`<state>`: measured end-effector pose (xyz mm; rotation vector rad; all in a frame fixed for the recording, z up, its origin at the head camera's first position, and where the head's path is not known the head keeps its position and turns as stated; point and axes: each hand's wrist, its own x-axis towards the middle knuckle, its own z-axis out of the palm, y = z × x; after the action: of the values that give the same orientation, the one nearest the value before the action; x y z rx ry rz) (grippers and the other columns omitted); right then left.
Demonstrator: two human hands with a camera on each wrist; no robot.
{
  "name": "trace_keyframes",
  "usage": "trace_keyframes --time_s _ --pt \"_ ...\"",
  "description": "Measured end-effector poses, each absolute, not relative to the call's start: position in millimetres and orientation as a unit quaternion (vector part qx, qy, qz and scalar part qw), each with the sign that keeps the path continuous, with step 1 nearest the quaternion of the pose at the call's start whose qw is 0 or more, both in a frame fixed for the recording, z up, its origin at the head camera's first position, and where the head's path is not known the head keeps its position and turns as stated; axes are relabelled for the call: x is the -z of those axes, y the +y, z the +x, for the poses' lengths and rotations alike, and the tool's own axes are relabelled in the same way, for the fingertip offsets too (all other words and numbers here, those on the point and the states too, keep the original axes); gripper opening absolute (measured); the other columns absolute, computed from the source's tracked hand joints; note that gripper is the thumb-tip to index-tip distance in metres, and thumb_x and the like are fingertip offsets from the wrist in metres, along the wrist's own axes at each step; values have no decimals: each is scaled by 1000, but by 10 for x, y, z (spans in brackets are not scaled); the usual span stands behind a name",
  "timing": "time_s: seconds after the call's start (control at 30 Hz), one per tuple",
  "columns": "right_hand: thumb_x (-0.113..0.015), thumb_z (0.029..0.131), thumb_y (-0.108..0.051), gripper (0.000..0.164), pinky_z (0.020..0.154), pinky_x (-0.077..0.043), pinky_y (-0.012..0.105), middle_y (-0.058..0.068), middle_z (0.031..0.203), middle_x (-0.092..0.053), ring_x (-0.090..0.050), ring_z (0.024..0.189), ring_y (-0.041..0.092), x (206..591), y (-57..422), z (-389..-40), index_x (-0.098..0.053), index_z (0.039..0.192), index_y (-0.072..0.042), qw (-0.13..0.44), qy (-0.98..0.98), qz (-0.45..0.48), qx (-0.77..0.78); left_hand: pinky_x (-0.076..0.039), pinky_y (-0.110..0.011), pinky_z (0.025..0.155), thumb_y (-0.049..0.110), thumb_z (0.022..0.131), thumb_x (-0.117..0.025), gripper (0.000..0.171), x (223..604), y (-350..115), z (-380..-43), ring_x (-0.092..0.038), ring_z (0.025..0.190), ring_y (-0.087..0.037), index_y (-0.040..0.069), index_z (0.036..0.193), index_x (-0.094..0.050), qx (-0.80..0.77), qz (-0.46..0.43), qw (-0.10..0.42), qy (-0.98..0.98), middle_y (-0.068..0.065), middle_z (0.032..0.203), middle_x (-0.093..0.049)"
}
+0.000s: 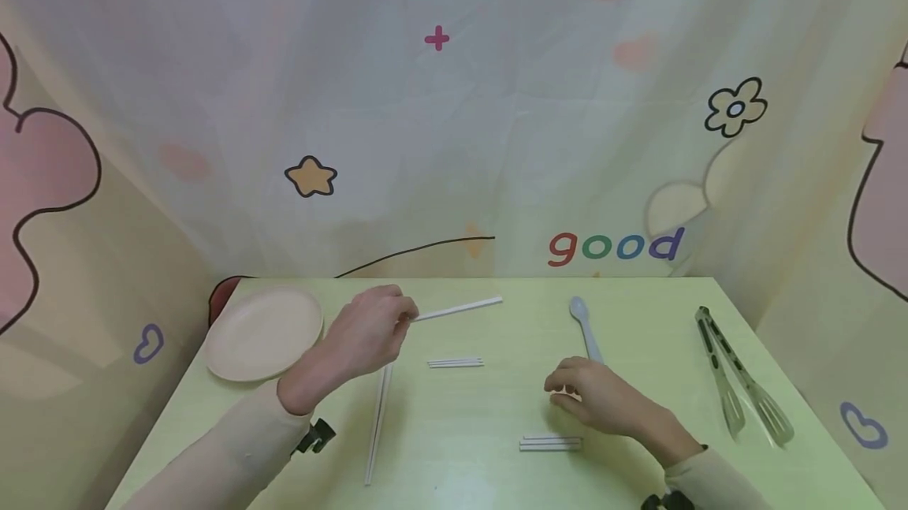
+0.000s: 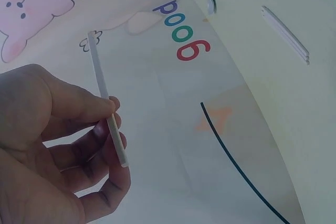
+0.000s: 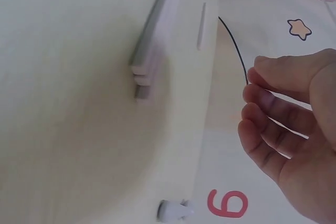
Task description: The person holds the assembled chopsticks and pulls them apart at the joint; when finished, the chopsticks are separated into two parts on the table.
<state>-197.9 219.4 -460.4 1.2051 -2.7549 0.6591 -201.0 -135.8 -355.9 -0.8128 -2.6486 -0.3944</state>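
My left hand (image 1: 372,329) is raised over the table's back left part and pinches a thin white stick (image 2: 100,72) between thumb and fingers. In the head view this stick (image 1: 461,308) points to the right. Below that hand lie two long white sticks (image 1: 378,427), close together, their far ends near the hand. My right hand (image 1: 589,396) hovers with loosely curled fingers and holds nothing. Just in front of it lies a small group of short white sticks (image 1: 550,444). A similar group of short sticks (image 1: 455,363) lies between the hands.
A round pale plate (image 1: 264,335) lies at the back left. Behind the right hand is a light spoon (image 1: 580,313), partly hidden by it. Metal tongs (image 1: 741,380) lie spread at the table's right side. A printed curtain (image 1: 496,139) hangs around the pale table (image 1: 468,470).
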Motion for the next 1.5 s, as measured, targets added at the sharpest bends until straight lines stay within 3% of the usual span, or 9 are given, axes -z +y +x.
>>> trace_keyframes --time_s 0.2,0.53,0.77,1.5 --pt "-71 88 -14 13 68 -52 24 -5 93 -66 -57 78 5 4454 2166 -2035 -70 100 -12 86 -897 380 -211 -49 -27 62 -1 83 -68 12 3566 -1320 -2025 -61 75 -18 7 89 -76 144 -295 171 -929 -1 80 -66" --pt "-73 87 -16 20 72 -55 31 -2 99 -67 -62 82 13 4272 2135 -2048 -69 105 -9 104 -898 365 -223 -51 -32 73 -2 86 -68 10 3538 -1258 -2023 -61 79 -20 3 91 -74 149 -325 159 -921 -4 83 -67" --pt "-75 85 -15 25 73 -55 29 -3 100 -67 -60 84 8 4171 2105 -2060 -68 109 -11 127 -897 352 -234 -51 -31 73 -3 85 -69 10 3529 -1214 -2010 -60 78 -19 2 91 -74 150 -337 156 -916 -4 82 -66" --pt "-76 84 -18 32 74 -54 30 3 106 -67 -61 90 15 3890 1887 -2077 -67 114 -9 184 -875 378 -241 -50 -29 71 -4 85 -67 11 3539 -1098 -1992 -59 79 -20 3 89 -74 136 -358 157 -910 -4 82 -65"
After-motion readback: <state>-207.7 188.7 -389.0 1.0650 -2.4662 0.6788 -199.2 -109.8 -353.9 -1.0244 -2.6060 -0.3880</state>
